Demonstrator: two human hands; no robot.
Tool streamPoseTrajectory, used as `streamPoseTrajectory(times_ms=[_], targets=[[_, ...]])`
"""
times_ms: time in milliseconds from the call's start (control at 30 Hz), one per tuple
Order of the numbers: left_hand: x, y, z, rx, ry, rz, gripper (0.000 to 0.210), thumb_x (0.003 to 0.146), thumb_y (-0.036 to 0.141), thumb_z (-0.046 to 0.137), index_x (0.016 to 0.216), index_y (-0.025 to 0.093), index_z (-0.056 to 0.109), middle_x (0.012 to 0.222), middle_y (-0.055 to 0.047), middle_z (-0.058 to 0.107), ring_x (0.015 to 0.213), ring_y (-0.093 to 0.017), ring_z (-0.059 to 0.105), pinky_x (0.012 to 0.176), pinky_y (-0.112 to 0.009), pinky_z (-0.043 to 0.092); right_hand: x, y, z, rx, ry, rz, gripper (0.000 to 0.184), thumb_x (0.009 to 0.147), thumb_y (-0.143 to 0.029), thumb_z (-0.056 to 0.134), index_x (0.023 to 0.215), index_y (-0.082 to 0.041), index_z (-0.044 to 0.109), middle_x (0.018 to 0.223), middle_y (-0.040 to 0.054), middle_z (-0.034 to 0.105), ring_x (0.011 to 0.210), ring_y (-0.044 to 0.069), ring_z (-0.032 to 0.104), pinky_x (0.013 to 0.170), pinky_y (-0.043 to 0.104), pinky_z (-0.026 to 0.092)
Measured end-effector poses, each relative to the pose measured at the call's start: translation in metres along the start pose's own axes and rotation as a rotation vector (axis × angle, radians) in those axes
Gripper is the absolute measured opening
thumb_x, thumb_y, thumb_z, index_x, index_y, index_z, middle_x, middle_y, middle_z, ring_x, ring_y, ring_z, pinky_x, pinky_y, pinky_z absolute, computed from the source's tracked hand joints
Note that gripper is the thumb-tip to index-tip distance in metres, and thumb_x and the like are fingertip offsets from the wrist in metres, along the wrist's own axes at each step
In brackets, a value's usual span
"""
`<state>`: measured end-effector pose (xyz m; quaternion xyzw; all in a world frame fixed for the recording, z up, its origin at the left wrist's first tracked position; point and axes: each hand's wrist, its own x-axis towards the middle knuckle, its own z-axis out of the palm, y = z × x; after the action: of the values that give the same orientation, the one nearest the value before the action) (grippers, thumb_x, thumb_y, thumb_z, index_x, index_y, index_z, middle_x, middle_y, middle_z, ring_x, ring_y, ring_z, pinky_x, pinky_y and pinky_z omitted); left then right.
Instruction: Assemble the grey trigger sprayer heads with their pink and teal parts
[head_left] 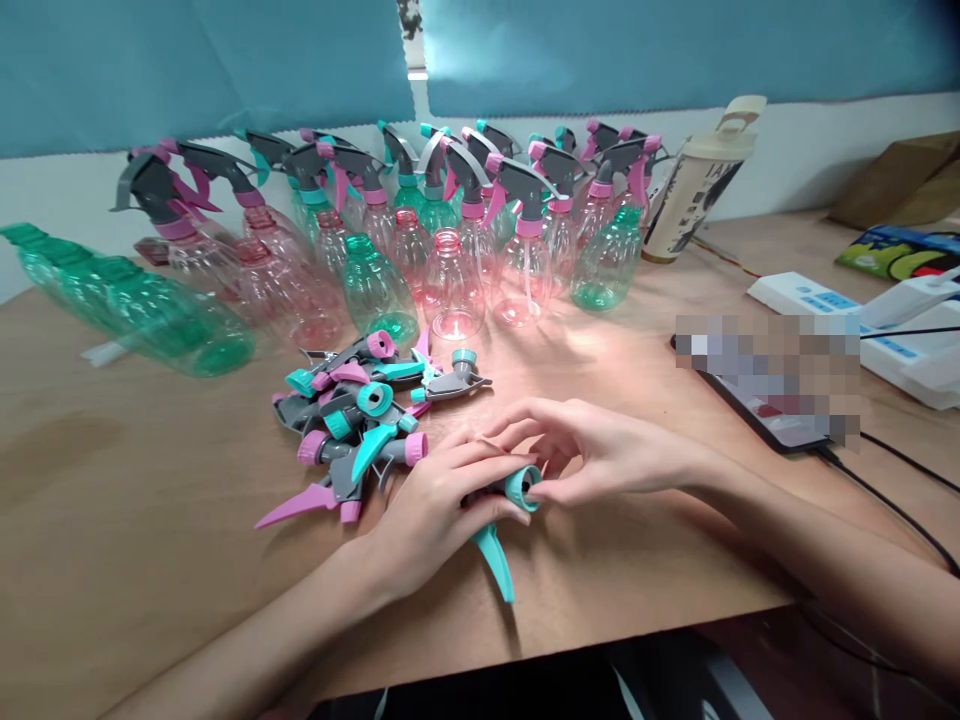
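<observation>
A trigger spray head (493,560) with a grey body, teal collar and teal trigger is gripped in my left hand (442,490), just above the front of the table. Its collar opening faces right and its trigger hangs down. My right hand (592,450) closes on the collar from the right, thumb at the rim and fingers curled behind. Part of the grey body is hidden under my left fingers. Left of my hands lies a pile of loose spray heads (352,400) in grey, pink and teal. One teal-collared spray head (454,380) rests at the pile's right side.
Behind the pile stand several clear pink bottles (454,285) and green bottles (375,290), some with spray heads on. Green bottles (165,320) lean in a row at left. A phone (765,390), a white power strip (810,300), cables and a cream tumbler (697,190) occupy the right.
</observation>
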<state>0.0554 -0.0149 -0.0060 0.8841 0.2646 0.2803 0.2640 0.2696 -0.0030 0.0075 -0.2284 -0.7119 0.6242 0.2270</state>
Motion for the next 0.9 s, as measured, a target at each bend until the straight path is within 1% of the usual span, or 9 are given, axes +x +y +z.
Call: streamPoseTrajectory(times_ms=[133,233,300,367,500,600,667,733,900], targets=[[0.000,-0.001,0.000,0.016,0.021,-0.038,0.029,0.080,0.022,0.069,0.109,0.021,0.067,0.101,-0.005,0.071,0.097,-0.022,0.062,0.082,-0.035,0.052,0.002,0.013,0.005,-0.001,0.103,-0.034,0.046,0.079,-0.011,0.066,0.120,-0.022,0.049,0.111,0.0035,0.061,0.091,0.011,0.062,0.065,0.019,0.051],[0.000,0.000,0.000,0.032,0.045,-0.036,0.025,0.081,0.021,0.068,0.107,0.019,0.067,0.101,-0.006,0.070,0.096,-0.022,0.061,0.082,-0.035,0.052,0.004,0.019,0.010,0.081,0.169,-0.075,0.038,0.080,-0.010,0.064,0.114,-0.021,0.050,0.106,0.0026,0.060,0.089,0.010,0.062,0.068,0.021,0.051],[0.001,0.000,0.000,0.042,0.062,-0.035,0.023,0.083,0.021,0.067,0.106,0.018,0.067,0.100,-0.006,0.070,0.097,-0.022,0.061,0.083,-0.035,0.052,0.005,0.020,0.013,0.147,0.196,-0.071,0.034,0.083,-0.012,0.061,0.114,-0.020,0.049,0.108,0.0040,0.059,0.091,0.011,0.061,0.071,0.023,0.052],[0.001,0.000,0.000,0.059,0.073,-0.030,0.026,0.084,0.023,0.066,0.109,0.018,0.066,0.101,-0.006,0.070,0.097,-0.022,0.061,0.083,-0.036,0.053,0.006,0.019,0.014,0.201,0.182,-0.039,0.035,0.085,-0.013,0.060,0.117,-0.020,0.047,0.113,0.0056,0.057,0.094,0.012,0.060,0.074,0.026,0.052],[0.000,-0.001,0.001,0.089,0.064,0.003,0.033,0.085,0.024,0.065,0.117,0.017,0.062,0.104,-0.008,0.070,0.103,-0.023,0.060,0.086,-0.039,0.052,0.006,0.015,0.010,0.265,0.082,0.019,0.042,0.083,-0.012,0.063,0.120,-0.022,0.046,0.118,0.0051,0.055,0.099,0.013,0.059,0.079,0.027,0.050],[-0.001,-0.001,0.002,0.069,0.061,0.019,0.033,0.083,0.021,0.067,0.115,0.015,0.063,0.105,-0.008,0.070,0.106,-0.023,0.058,0.087,-0.038,0.052,0.006,0.011,0.007,0.243,0.042,0.049,0.053,0.081,-0.007,0.064,0.127,-0.023,0.044,0.126,0.0060,0.053,0.106,0.015,0.056,0.081,0.026,0.049],[0.000,-0.001,0.002,0.048,0.065,0.021,0.033,0.081,0.020,0.069,0.113,0.016,0.063,0.105,-0.007,0.070,0.106,-0.022,0.058,0.088,-0.037,0.051,0.005,0.011,0.007,0.234,0.030,0.041,0.056,0.081,-0.006,0.063,0.130,-0.023,0.042,0.129,0.0068,0.052,0.108,0.015,0.055,0.080,0.025,0.048],[0.001,-0.001,0.001,0.039,0.074,0.020,0.031,0.081,0.018,0.069,0.111,0.016,0.064,0.105,-0.007,0.070,0.104,-0.022,0.059,0.088,-0.036,0.051,0.005,0.012,0.009,0.245,0.053,0.015,0.053,0.082,-0.009,0.064,0.129,-0.023,0.043,0.127,0.0066,0.053,0.105,0.014,0.056,0.077,0.024,0.049],[0.001,-0.001,-0.001,0.068,0.109,-0.011,0.030,0.083,0.018,0.067,0.112,0.017,0.064,0.103,-0.006,0.070,0.099,-0.021,0.059,0.086,-0.036,0.050,0.007,0.019,0.017,0.312,0.174,-0.010,0.037,0.087,-0.016,0.060,0.121,-0.021,0.045,0.113,0.0043,0.056,0.088,0.011,0.060,0.075,0.027,0.052]])
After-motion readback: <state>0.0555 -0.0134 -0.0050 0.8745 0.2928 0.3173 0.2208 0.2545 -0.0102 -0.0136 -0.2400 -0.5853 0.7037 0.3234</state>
